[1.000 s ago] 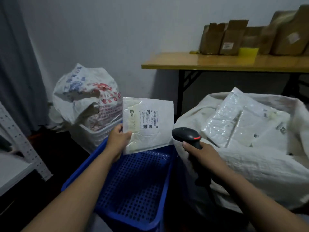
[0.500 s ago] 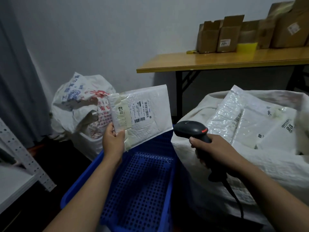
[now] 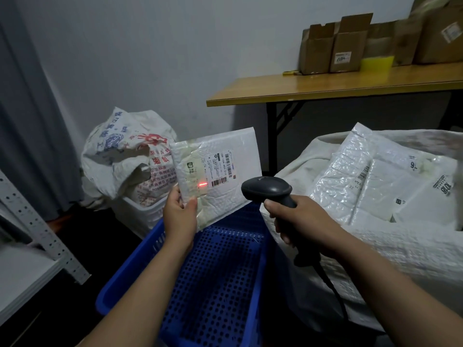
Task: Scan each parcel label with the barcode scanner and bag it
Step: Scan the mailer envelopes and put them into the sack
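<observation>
I note: left hand (image 3: 179, 216) pinches the white bubble-mailer parcel (image 3: 225, 176) over the perforated blue basket (image 3: 220, 284). Right hand (image 3: 303, 221) fingers wrap the black barcode scanner (image 3: 268, 190). The woven white sack (image 3: 375, 246) holds glossy padded parcels (image 3: 375, 186).

You are working in a dim room with a cool, greyish cast; soft light comes from overhead, so the bench (image 3: 325, 88) top shows warm and bright while the space beneath it falls into shadow; the floor (image 3: 87, 259) at lower left is almost black; the scanner (image 3: 268, 190) throws a small red streak (image 3: 202, 184) on the parcel (image 3: 225, 196), the most saturated spot; the plastic mailers (image 3: 338, 176) in the white sack (image 3: 375, 246) give a mild sheen, no hard glare; the sack's right edge and the cardboard boxes (image 3: 441, 33) at upper right smear with blur; the shelf upright (image 3: 37, 221) at left leans with the wide lens; your forearms (image 3: 150, 284) swell toward the bottom edge.
</observation>
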